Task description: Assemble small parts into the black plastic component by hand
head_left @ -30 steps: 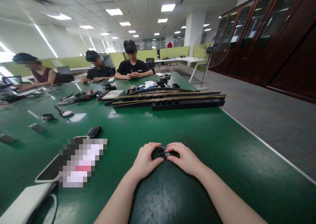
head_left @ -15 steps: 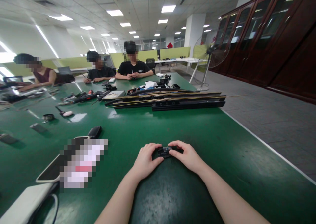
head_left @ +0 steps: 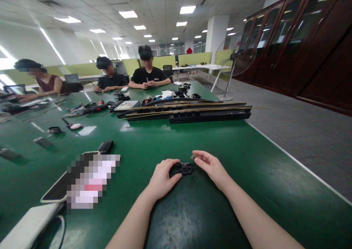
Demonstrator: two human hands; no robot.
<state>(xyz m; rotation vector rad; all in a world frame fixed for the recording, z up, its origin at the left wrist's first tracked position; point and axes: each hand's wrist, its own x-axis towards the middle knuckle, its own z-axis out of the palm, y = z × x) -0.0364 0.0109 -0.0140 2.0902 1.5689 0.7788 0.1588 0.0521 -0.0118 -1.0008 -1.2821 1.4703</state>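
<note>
A small black plastic part [head_left: 186,168] with an uneven inside lies low over the green table [head_left: 217,142]. My left hand [head_left: 162,175] grips its left end between thumb and fingers. Just up and to the right, my right hand [head_left: 209,164] is apart from the black part. Its thumb and forefinger pinch a small greyish piece [head_left: 193,156], too small to name. The other fingers of that hand are curled behind.
A phone-like slab [head_left: 56,186] and a white box with a cable [head_left: 30,223] lie at left. Long black rails [head_left: 209,115] with thin rods stretch across the table ahead. Tools [head_left: 95,108] lie farther left. Several people sit beyond; a fan [head_left: 233,58] stands behind right.
My right hand has come away from the black part, up and to the right, carrying a small greyish piece. The left hand keeps its place on the black part.
</note>
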